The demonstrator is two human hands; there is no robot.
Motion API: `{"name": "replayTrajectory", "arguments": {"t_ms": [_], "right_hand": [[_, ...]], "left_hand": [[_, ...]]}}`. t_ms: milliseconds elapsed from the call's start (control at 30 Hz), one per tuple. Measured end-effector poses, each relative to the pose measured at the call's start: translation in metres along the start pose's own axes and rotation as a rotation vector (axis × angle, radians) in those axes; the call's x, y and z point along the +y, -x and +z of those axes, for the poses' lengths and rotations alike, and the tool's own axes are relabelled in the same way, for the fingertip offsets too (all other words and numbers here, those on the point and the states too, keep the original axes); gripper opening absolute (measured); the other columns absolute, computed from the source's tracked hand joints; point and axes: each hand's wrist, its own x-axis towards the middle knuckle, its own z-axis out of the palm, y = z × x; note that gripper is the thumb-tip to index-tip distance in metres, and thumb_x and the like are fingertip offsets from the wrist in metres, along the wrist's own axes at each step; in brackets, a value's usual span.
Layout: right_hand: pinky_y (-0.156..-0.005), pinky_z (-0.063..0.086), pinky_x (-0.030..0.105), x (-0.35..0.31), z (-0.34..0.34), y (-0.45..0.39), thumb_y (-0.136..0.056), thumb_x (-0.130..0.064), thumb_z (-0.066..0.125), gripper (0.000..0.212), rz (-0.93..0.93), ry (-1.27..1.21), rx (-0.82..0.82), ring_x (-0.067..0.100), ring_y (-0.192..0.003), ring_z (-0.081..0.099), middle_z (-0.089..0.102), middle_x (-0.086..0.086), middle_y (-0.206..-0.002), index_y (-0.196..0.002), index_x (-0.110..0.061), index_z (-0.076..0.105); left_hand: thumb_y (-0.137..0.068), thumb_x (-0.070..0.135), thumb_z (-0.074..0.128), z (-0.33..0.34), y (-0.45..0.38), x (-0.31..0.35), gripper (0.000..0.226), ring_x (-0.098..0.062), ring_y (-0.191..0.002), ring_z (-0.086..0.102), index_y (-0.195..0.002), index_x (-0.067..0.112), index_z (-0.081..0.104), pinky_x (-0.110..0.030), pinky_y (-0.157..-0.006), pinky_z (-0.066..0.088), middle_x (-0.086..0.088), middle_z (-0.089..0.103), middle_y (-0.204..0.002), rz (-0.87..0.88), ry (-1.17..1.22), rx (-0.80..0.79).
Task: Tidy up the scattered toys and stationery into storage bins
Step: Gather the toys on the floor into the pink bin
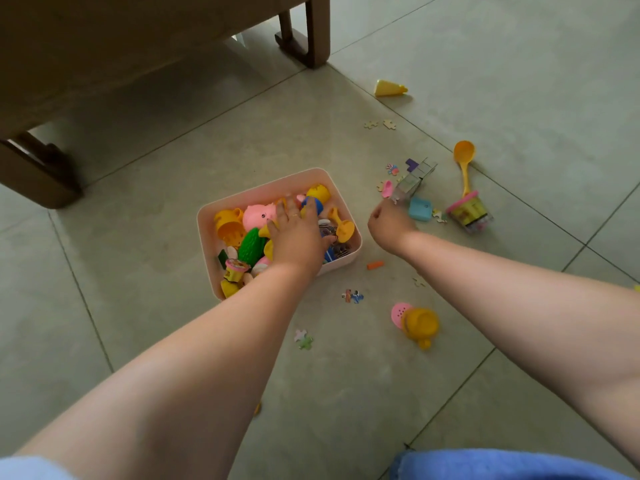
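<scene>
The left hand (297,227) lies flat, fingers spread, on the toys heaped in the pink bin (263,188). Just right of the bin, the right hand (387,219) curls at a small silvery box (412,180); blur hides whether it grips. Puzzle pieces (352,296) lie scattered around the bin. The heap is high, so further toys may spill over the rim, and the thin pieces may slip from the fingers.

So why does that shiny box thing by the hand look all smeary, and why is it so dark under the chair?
Head view: the right hand and the shiny box at its fingers are smeared by motion blur; the left hand in the pink bin is sharper. The wooden furniture shades the floor beneath it. The wide lens bends the tile lines.
</scene>
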Motion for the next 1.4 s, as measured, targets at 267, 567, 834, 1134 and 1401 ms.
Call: {"name": "replayTrajectory", "arguments": {"t_ms": [267, 567, 834, 1134, 1401], "right_hand": [[-0.090, 0.047, 0.034, 0.025, 0.011, 0.015, -0.085, -0.029, 0.067, 0.041, -0.188, 0.500, -0.256, 0.031, -0.107, 0.058, 0.052, 0.012, -0.121, -0.123, -0.018, 0.056], [-0.081, 0.043, 0.033, 0.028, 0.005, 0.010, -0.097, -0.023, 0.051, 0.029, -0.118, 0.291, -0.124, 0.033, -0.107, 0.057, 0.061, 0.018, -0.118, -0.118, -0.003, 0.054], [-0.070, 0.051, 0.030, -0.001, -0.013, 0.031, -0.092, -0.033, 0.060, 0.020, -0.235, -0.284, -0.071, 0.012, -0.074, 0.061, 0.063, -0.001, -0.091, -0.109, -0.021, 0.059], [-0.079, 0.048, 0.032, 0.042, -0.009, 0.050, -0.088, -0.031, 0.064, 0.024, -0.038, 0.012, -0.083, 0.026, -0.097, 0.063, 0.065, 0.008, -0.107, -0.109, -0.020, 0.060], [-0.092, 0.047, 0.036, 0.057, -0.009, 0.110, -0.060, -0.061, 0.080, 0.087, 0.221, 0.551, -0.403, 0.032, -0.117, 0.053, 0.044, 0.010, -0.131, -0.129, -0.021, 0.045]], "left_hand": [[-0.079, 0.024, 0.060, 0.010, 0.023, 0.034, 0.021, -0.029, -0.087, 0.060, -0.095, 0.014, 0.068, -0.037, -0.075, 0.036, -0.007, 0.064, -0.090, 0.696, -0.069, 0.359], [-0.102, 0.027, 0.041, 0.025, 0.044, 0.030, 0.026, -0.032, -0.090, 0.061, -0.117, 0.010, 0.052, -0.036, -0.056, 0.035, -0.010, 0.055, -0.111, 0.661, -0.208, -0.069], [-0.096, 0.022, 0.051, 0.052, 0.048, 0.025, 0.038, -0.030, -0.106, 0.061, -0.130, 0.004, 0.047, -0.037, -0.086, 0.048, -0.013, 0.059, -0.123, 0.401, -0.321, -0.320], [-0.092, 0.014, 0.057, 0.057, 0.049, 0.037, 0.023, -0.029, -0.104, 0.062, -0.113, 0.007, 0.062, -0.035, -0.086, 0.047, -0.012, 0.065, -0.115, 0.252, -0.086, -0.330], [-0.089, 0.014, 0.056, 0.062, 0.090, 0.041, 0.018, -0.031, -0.099, 0.060, -0.106, 0.015, 0.061, -0.031, -0.080, 0.046, -0.011, 0.065, -0.104, -0.030, 0.429, -0.286]]}}
